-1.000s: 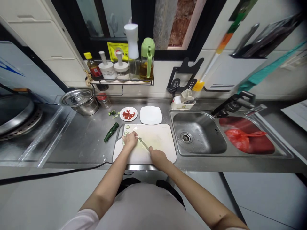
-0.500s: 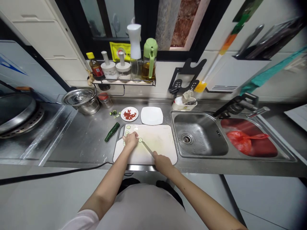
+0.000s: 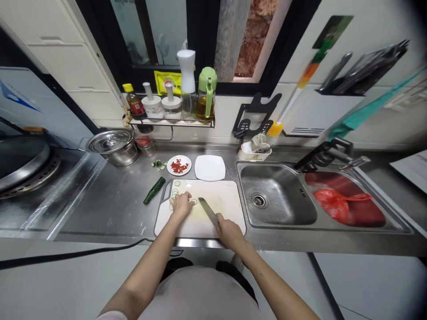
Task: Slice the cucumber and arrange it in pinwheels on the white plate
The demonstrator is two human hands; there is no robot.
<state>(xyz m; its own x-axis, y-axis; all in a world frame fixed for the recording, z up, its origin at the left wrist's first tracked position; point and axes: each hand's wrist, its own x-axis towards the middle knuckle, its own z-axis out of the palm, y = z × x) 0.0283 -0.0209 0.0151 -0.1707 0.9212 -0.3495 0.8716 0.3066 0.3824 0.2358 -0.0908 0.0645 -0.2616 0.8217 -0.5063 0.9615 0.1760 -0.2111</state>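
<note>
On the white cutting board [image 3: 216,222], my left hand [image 3: 181,205] has its fingertips bent down at the edge of a thin cucumber slice [image 3: 194,202]. Its fingers and thumb close in on that slice, though the exact contact is small and hard to see. My right hand [image 3: 229,230] is wrapped round the handle of a kitchen knife [image 3: 208,210]. The blade points up and left, its tip a little right of the slice. More cucumber slices [image 3: 175,192] lie at the board's upper left, partly behind my left hand. A whole cucumber [image 3: 154,190] rests left of the board.
Behind the board stand a plate of chopped red pieces [image 3: 179,166] and a white square plate [image 3: 210,168]. Cucumber scraps [image 3: 159,165] lie near a lidded steel pot [image 3: 115,146]. To the right is a sink [image 3: 278,195] with a red plastic bag [image 3: 333,205] in its second basin.
The knife tip has come away from the cucumber slice, slightly to the right. My left hand has shifted so that its fingers reach down to the slice. The whole view has tilted up a little.
</note>
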